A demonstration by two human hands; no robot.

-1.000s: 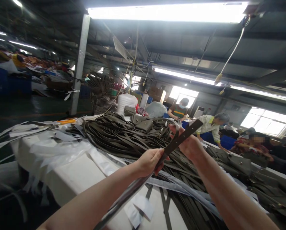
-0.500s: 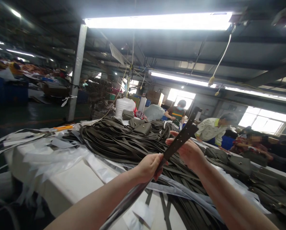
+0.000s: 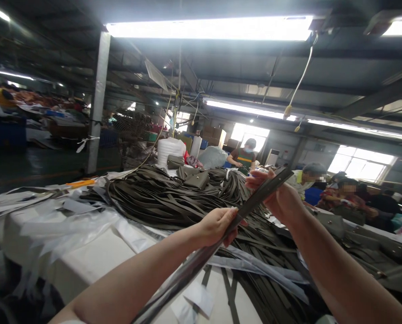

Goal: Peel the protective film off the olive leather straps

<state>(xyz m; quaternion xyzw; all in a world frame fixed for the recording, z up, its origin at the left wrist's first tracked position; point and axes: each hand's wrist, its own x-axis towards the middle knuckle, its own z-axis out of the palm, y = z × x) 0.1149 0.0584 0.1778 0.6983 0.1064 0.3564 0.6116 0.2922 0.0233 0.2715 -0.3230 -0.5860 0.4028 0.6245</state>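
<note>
My left hand [image 3: 217, 226] is closed around the dark olive straps [image 3: 260, 194], which lie one on another and slant up to the right. Small holes show near their upper ends. A clear plastic sleeve [image 3: 187, 272] covers their lower length, running down toward me. Behind the upper part of the straps is my right hand [image 3: 283, 202], fingers stretched out to the left and apart from one another; the straps cross in front of its palm, and whether they touch it is hard to tell. Beneath both hands lies a large heap of similar straps [image 3: 147, 193].
Olive bags [image 3: 196, 179] sit on the heap, and more bags [image 3: 366, 243] lie along the right. White plastic strips [image 3: 73, 225] cover the left table edge. A post [image 3: 98, 99] and a fan [image 3: 133, 130] stand behind. A person [image 3: 243, 157] works across the table, others at right.
The strap ends, spread apart before, now lie nearly together and tilt lower to the right. Both hands have moved slightly right in view, the right hand higher behind the straps. The view has turned slightly right.
</note>
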